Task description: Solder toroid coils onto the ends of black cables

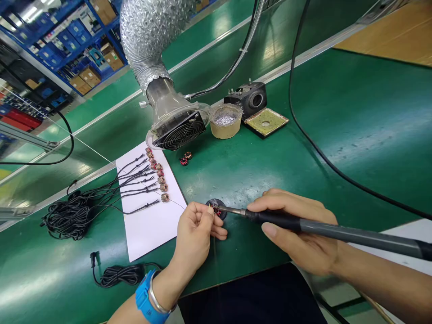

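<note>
My right hand (300, 229) is closed around a soldering iron (324, 229) with a dark grip and grey handle. Its metal tip reaches left to a small coil with red windings (218, 209) on a round black pad (222, 202). At the same spot, my left hand (199, 229) is pinched, and a thin solder wire (173, 201) runs into it from the upper left. Fine coloured wire ends show by its fingertips, which partly hide the coil. Whether those fingers also grip the coil cannot be made out.
Several copper coils (164, 197) on black cables (72, 216) lie across a white sheet (151, 234). Two loose coils (185, 158) sit below a fume extractor (182, 128). Behind stand a pot (226, 123), a yellow sponge tray (266, 122) and an iron holder (249, 99). A coiled cable (121, 275) lies front left.
</note>
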The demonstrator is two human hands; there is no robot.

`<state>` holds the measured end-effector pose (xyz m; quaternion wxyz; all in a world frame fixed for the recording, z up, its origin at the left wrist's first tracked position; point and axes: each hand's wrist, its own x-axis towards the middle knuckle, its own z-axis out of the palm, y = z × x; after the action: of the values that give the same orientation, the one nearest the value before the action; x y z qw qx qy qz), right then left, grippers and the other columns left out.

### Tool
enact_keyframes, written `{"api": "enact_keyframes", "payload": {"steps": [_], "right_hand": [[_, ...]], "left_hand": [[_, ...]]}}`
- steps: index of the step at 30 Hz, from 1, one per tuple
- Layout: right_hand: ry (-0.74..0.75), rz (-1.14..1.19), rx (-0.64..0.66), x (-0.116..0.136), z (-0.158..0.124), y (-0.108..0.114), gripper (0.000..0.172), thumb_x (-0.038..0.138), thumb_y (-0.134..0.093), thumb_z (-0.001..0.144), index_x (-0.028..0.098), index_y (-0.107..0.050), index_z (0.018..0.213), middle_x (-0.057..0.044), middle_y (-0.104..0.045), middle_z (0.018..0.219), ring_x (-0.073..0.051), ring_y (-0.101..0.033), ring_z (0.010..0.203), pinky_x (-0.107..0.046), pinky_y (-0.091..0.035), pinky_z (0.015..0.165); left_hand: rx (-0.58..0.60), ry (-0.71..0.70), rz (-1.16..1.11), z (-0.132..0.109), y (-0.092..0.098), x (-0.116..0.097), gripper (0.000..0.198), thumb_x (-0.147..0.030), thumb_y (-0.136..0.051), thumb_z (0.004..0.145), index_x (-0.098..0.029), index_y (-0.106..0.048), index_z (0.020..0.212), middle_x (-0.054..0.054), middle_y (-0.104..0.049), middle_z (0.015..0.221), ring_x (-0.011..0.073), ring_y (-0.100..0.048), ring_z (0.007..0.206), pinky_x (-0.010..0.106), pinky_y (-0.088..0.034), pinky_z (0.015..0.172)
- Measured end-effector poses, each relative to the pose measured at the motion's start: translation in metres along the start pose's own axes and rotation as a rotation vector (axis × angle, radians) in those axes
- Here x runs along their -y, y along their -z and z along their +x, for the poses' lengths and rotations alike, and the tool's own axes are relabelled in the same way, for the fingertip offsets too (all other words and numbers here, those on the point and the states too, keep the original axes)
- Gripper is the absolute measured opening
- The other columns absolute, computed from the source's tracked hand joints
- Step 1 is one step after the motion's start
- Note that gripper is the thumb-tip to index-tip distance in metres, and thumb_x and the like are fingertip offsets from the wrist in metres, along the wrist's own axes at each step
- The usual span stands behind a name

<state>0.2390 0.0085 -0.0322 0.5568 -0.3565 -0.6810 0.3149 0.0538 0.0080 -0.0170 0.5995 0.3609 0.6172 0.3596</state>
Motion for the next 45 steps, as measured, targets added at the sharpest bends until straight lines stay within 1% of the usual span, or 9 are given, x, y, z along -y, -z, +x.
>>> {"api": "enact_keyframes", "payload": {"steps": [3, 7, 10, 16, 27, 34, 39, 45], "right_hand": [[0.059, -0.004, -0.007, 0.0013, -0.0009, -0.0023, 0.025, 0.011, -0.053, 0.077, 0.016, -0.062, 0.100, -0.002, -0.058, 0.066, -0.012, -0.048, 0.052, -0.027, -0.039, 0.047], [0.115, -0.025, 0.029, 0.0044, -0.0001, -0.0019, 0.029, 0.008, -0.052, 0.076, 0.014, -0.062, 0.102, -0.004, -0.060, 0.068, -0.013, -0.051, 0.054, -0.027, -0.041, 0.049], [0.117, -0.024, 0.036, 0.0059, 0.0000, -0.0007, 0.030, 0.009, -0.051, 0.076, 0.015, -0.062, 0.103, -0.003, -0.059, 0.068, -0.013, -0.051, 0.055, -0.028, -0.042, 0.049], [0.124, -0.001, -0.016, 0.0047, -0.0010, -0.0009, 0.033, 0.008, -0.052, 0.075, 0.017, -0.063, 0.104, -0.003, -0.058, 0.067, -0.014, -0.051, 0.054, -0.029, -0.042, 0.048], [0.113, -0.037, 0.008, 0.0061, 0.0023, 0.0016, 0.032, 0.008, -0.051, 0.075, 0.017, -0.062, 0.103, -0.002, -0.060, 0.067, -0.014, -0.053, 0.054, -0.029, -0.044, 0.050], [0.124, -0.037, -0.006, 0.0052, 0.0025, 0.0013, 0.032, 0.008, -0.051, 0.075, 0.017, -0.062, 0.103, -0.002, -0.060, 0.068, -0.013, -0.052, 0.054, -0.028, -0.043, 0.048], [0.124, -0.055, 0.000, 0.0047, 0.0033, 0.0016, 0.030, 0.009, -0.051, 0.076, 0.017, -0.061, 0.103, -0.003, -0.060, 0.068, -0.014, -0.052, 0.055, -0.028, -0.044, 0.049], [0.139, -0.053, -0.019, 0.0019, 0.0027, 0.0008, 0.028, 0.010, -0.051, 0.076, 0.017, -0.061, 0.102, -0.002, -0.059, 0.068, -0.013, -0.051, 0.054, -0.028, -0.043, 0.048]], "left_hand": [[-0.002, -0.005, 0.006, -0.0003, 0.0000, 0.0000, 0.027, -0.039, -0.062, 0.082, -0.015, -0.049, 0.079, -0.002, -0.063, 0.060, 0.0092, -0.061, 0.046, 0.020, -0.051, 0.049], [0.006, -0.011, 0.014, 0.0002, 0.0001, 0.0003, 0.025, -0.037, -0.061, 0.084, -0.015, -0.050, 0.079, -0.002, -0.063, 0.060, 0.0087, -0.061, 0.046, 0.019, -0.050, 0.049], [0.007, -0.013, 0.014, 0.0005, 0.0005, 0.0003, 0.024, -0.036, -0.060, 0.084, -0.014, -0.050, 0.079, -0.002, -0.063, 0.060, 0.0087, -0.061, 0.046, 0.019, -0.051, 0.049], [0.019, 0.003, 0.005, -0.0001, 0.0011, 0.0002, 0.026, -0.037, -0.062, 0.083, -0.015, -0.049, 0.079, -0.002, -0.062, 0.060, 0.0091, -0.061, 0.046, 0.020, -0.052, 0.050], [0.032, 0.002, 0.005, -0.0001, 0.0001, 0.0006, 0.028, -0.039, -0.063, 0.082, -0.015, -0.049, 0.078, -0.003, -0.062, 0.058, 0.0092, -0.060, 0.046, 0.020, -0.052, 0.049], [0.044, 0.012, 0.028, 0.0001, 0.0020, -0.0001, 0.028, -0.040, -0.061, 0.083, -0.016, -0.049, 0.076, -0.004, -0.060, 0.056, 0.0090, -0.060, 0.045, 0.019, -0.050, 0.049], [0.068, 0.022, 0.030, 0.0016, 0.0052, 0.0010, 0.026, -0.039, -0.056, 0.086, -0.016, -0.048, 0.075, -0.005, -0.058, 0.054, 0.0092, -0.060, 0.044, 0.019, -0.048, 0.048], [0.088, 0.048, 0.023, 0.0023, 0.0065, 0.0022, 0.028, -0.042, -0.055, 0.086, -0.017, -0.048, 0.075, -0.006, -0.056, 0.052, 0.0096, -0.058, 0.041, 0.020, -0.048, 0.045]]}}
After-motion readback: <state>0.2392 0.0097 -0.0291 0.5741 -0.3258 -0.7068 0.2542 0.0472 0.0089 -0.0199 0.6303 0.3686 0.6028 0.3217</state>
